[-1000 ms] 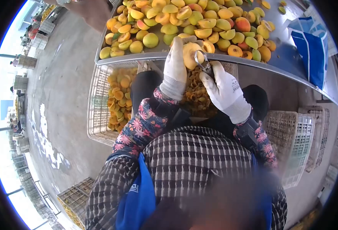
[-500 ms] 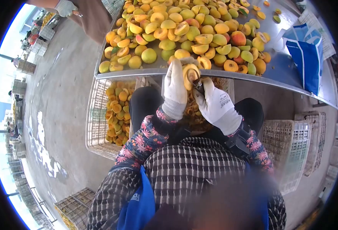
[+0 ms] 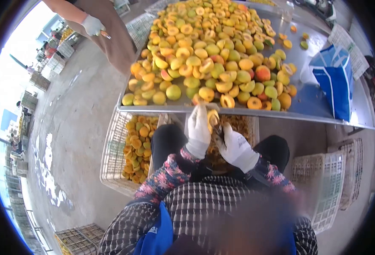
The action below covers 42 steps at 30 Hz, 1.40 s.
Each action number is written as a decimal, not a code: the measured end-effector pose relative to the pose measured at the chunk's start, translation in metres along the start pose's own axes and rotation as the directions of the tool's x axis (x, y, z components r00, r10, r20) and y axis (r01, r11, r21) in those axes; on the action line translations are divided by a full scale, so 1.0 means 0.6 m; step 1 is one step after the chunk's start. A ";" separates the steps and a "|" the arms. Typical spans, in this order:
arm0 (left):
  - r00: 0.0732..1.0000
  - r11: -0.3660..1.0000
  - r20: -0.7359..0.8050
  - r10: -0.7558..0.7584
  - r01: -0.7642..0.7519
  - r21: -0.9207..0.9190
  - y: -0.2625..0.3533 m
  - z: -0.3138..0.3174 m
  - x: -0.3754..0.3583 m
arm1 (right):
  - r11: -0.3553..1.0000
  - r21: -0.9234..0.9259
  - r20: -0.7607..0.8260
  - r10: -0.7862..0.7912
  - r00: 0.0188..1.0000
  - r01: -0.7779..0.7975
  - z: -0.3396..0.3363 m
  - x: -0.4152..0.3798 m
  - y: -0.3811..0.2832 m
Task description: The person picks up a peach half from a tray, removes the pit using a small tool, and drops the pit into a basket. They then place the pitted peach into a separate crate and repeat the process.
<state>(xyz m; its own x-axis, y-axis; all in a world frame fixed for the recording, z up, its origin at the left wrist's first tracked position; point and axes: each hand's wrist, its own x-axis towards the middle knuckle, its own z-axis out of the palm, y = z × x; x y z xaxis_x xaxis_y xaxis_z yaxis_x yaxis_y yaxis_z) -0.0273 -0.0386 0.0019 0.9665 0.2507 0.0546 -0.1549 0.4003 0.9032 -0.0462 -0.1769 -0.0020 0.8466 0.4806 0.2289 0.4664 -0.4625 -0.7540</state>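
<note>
My left hand (image 3: 199, 131), in a white work glove, grips a yellow peach half (image 3: 213, 119) just off the table's front edge. My right hand (image 3: 238, 148), also gloved, is closed around the dark handle of a pitting knife (image 3: 219, 130). Its looped blade is at the cut face of the peach half, though blur and the fingers hide exactly how deep it sits. Beyond my hands, a large pile of halved peaches (image 3: 191, 59) covers much of the metal table (image 3: 174, 109). Below them is a crate of brownish peach scraps (image 3: 234, 123).
A white plastic crate (image 3: 111, 155) of peach halves stands by my left knee. A blue-and-white bag (image 3: 334, 85) lies on the table's right side. Stacked crates (image 3: 319, 178) stand at the right. Another person's gloved hand (image 3: 93, 25) holds a small tool at upper left.
The view has tilted upward, so table and pile appear lower and more of the pile shows. My hands still hold the peach half and the knife; the peach half has turned more edge-on.
</note>
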 end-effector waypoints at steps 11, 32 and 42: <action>0.992 0.997 0.102 0.067 -0.070 0.023 -0.069 -0.026 0.014 | 0.954 0.299 -0.043 0.044 0.998 -0.029 0.084 -0.039 0.123; 0.990 0.991 -0.019 -0.137 0.137 0.008 -0.014 -0.011 -0.007 | 0.414 0.785 0.327 0.356 0.876 -0.461 0.079 -0.022 0.066; 0.801 0.835 0.251 -0.544 0.546 0.066 -0.005 -0.051 0.024 | 0.571 0.707 0.249 0.352 0.902 -0.418 0.071 -0.048 0.015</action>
<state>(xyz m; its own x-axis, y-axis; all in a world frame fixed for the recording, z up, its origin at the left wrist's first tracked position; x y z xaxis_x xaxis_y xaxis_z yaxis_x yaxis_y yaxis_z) -0.0190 -0.0091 -0.0128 0.9096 -0.2381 -0.3404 0.4121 0.4134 0.8120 -0.0773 -0.1633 -0.0416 0.8640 0.4567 -0.2119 -0.2687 0.0623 -0.9612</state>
